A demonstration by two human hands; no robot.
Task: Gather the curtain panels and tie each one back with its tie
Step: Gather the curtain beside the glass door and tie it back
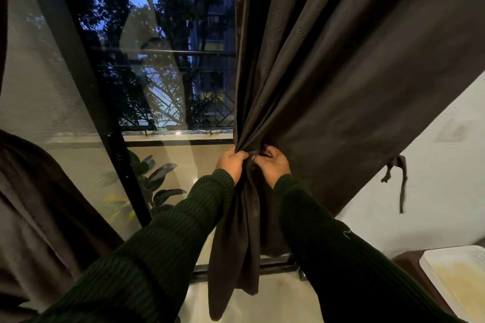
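At nine o'clock, a second dark brown panel (31, 204) hangs in soft folds beside the black-framed sliding glass door (86, 102). At centre, the left hand (232, 164) and right hand (273, 165), both in ribbed dark green sleeves, curl their fingers tightly round the gathered curtain panel (328, 73). Its matte brown cloth fans upward toward one o'clock and narrows below the grip into a hanging tail pointing to six. At three o'clock, a thin fabric tie (400, 178) dangles from the panel's edge against the white wall (433, 191).
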